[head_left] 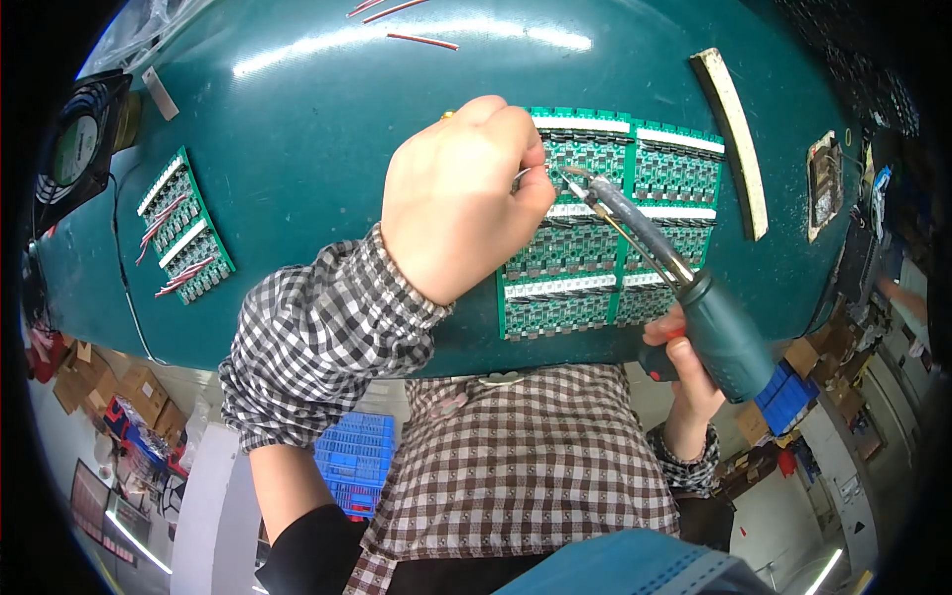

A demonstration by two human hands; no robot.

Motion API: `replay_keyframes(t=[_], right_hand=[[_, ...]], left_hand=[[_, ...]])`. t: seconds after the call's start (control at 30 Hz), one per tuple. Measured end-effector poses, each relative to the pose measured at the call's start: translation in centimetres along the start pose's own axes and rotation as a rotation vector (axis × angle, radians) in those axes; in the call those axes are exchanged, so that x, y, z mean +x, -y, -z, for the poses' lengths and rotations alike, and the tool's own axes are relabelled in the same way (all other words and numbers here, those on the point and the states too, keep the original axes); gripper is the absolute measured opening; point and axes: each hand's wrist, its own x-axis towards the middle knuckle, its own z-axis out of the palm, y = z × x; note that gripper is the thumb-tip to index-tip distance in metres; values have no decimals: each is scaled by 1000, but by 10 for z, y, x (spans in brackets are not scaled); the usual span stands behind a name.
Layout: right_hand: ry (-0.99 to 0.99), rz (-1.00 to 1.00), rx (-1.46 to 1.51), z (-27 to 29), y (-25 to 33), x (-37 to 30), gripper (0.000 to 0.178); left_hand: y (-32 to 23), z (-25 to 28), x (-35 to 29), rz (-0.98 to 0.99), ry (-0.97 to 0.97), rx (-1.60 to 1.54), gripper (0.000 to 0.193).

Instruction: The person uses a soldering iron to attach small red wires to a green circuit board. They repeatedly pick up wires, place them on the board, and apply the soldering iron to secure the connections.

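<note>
My left hand [461, 193], in a checked sleeve, pinches a thin wire [521, 175], mostly hidden by the fingers, over a panel of green circuit boards [623, 238]. In my right hand [694, 382] is a soldering iron [729, 342] with a dark green handle and a thin rod running along its metal barrel. Its tip points left and lies close to my left fingertips, at the panel's upper part. Whether tip and wire touch is too small to tell. White strips and rows of small black parts cross the panel, whose upper left corner is behind my left hand.
A smaller circuit board [185, 230] with red and white wires lies at left, near a black fan [81, 139]. Loose wires [423, 42] are at the far edge. Right of the panel are a pale curved bar [734, 144] and a small worn tray [824, 183].
</note>
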Motion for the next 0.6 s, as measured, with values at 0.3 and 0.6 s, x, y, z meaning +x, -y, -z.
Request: replay_keyframes(t=[0.3,0.6], right_hand=[[32,20,-142,11,-10,0,50],[-18,-20,-130,3,-3,-1,57]], left_hand=[[-1,0,1,16,22,-26,12],[3,5,12,-82,84,17,11]])
